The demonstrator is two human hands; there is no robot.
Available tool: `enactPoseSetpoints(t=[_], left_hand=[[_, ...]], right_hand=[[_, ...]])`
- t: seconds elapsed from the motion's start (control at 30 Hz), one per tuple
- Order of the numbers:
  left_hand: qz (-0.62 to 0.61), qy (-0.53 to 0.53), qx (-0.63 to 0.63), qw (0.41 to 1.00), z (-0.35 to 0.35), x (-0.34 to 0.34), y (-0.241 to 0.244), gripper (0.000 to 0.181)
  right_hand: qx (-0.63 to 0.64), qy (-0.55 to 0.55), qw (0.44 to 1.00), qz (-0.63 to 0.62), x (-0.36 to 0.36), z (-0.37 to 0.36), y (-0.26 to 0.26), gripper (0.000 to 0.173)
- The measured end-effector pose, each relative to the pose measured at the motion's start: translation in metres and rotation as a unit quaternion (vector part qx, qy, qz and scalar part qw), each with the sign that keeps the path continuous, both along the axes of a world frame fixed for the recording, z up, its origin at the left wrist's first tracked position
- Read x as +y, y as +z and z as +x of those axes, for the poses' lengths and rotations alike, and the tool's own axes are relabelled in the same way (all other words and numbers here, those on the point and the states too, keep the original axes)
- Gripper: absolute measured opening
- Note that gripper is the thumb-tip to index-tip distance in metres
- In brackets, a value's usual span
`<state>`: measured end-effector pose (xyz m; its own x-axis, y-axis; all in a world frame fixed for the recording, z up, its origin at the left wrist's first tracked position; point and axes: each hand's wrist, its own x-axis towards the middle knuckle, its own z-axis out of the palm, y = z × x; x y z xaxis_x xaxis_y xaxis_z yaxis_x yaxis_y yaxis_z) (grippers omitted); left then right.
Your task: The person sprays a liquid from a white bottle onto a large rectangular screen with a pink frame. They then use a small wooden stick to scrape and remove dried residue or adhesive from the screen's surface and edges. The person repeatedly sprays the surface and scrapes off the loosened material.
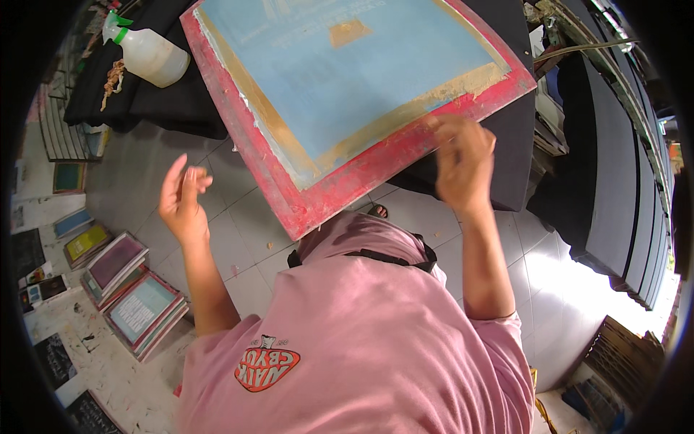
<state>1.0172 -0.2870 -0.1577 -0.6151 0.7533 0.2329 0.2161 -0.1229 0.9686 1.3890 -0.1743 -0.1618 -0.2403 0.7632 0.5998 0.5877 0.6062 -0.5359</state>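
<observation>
A large screen-printing frame (255, 157) with red, paint-stained edges lies tilted over a black-covered table, one corner towards my body. Its mesh (347, 92) is blue, bordered with brown tape, with a small brown tape patch near the top. My right hand (463, 157), slightly blurred, is at the frame's near right edge, fingers bent; whether it touches the frame is unclear. My left hand (184, 195) is raised left of the frame, apart from it, with fingers curled and parted; a small brownish bit seems to show at its fingertips, too unclear to name.
A spray bottle (154, 57) with a green and white trigger head lies on the black cloth (162, 106) at upper left, beside a crumpled brown scrap (113, 81). Stacked printing screens (143, 309) are at lower left. Long dark panels (612, 163) stand at right.
</observation>
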Motion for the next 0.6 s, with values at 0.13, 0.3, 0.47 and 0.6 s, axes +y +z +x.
enactPoseSetpoints(t=[0.13,0.3,0.47,0.6], left_hand=[[-0.075,0.074,0.01,0.994,-0.045,-0.041,-0.087,0.034],[-0.204,0.095,-0.107,0.968,-0.038,-0.063,-0.098,0.029],[-0.178,0.064,-0.026,0.982,-0.056,-0.087,-0.129,0.027],[-0.147,0.046,-0.009,0.988,-0.068,-0.094,-0.132,0.031]], right_hand=[[-0.186,0.08,0.979,-0.008,-0.053,-0.035,0.004,0.01],[-0.246,-0.052,0.966,-0.052,-0.033,-0.009,0.008,0.016],[-0.244,0.043,0.966,-0.075,-0.07,-0.045,0.015,0.017],[-0.285,-0.075,0.955,-0.035,-0.059,-0.042,0.011,0.017]])
